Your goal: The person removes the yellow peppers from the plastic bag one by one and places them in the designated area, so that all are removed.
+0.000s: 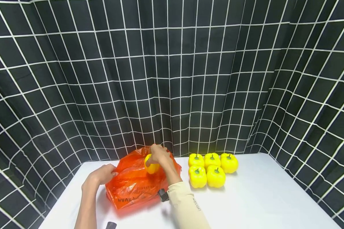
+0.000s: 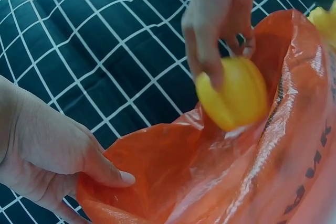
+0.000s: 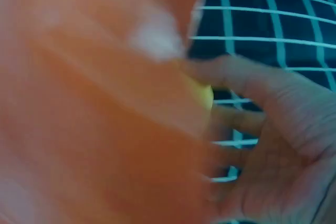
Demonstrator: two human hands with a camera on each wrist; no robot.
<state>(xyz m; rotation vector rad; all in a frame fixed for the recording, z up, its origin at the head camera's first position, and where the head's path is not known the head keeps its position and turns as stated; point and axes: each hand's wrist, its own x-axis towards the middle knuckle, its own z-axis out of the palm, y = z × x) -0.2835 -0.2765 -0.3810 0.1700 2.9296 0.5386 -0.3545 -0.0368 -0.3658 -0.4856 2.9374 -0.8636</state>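
My right hand grips a yellow bell pepper from above, at the mouth of an orange-red plastic bag. In the right wrist view the blurred bag covers most of that pepper, and only a sliver of yellow shows beside the fingers. At the bag's left side my left hand pinches the rim, thumb on the inner face in the left wrist view. The bag's mouth gapes between the two hands. Dark printed letters run along its front.
Several yellow bell peppers with green stems stand grouped on the white table, right of the bag. A black curtain with a white grid rises behind and at both sides. A small black object shows at the lower edge.
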